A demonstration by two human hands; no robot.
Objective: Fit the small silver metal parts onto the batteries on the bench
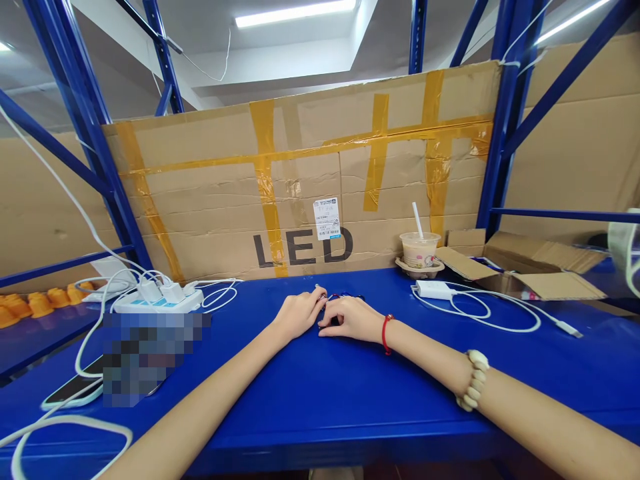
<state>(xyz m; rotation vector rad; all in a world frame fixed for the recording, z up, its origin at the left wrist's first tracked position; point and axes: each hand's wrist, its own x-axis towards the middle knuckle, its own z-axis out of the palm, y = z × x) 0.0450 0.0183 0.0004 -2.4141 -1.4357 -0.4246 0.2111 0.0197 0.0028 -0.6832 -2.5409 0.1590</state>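
From my remote seat I see blue metal posts (505,127) framing the blue tabletop (300,400); taped cardboard (200,213) — printed LED — stands behind; overhead, a pale ceiling (280,57) with a lit tube (295,13).

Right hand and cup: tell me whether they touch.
Apart. The head view shows blue tabletop between the right hand and the cup, which stands farther back and to the right.

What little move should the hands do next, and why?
Maybe lift the right hand just a bit. A small dark thing peeks out behind it, partly hidden, so lifting might show it better. The left hand is close by and could perhaps steady it.
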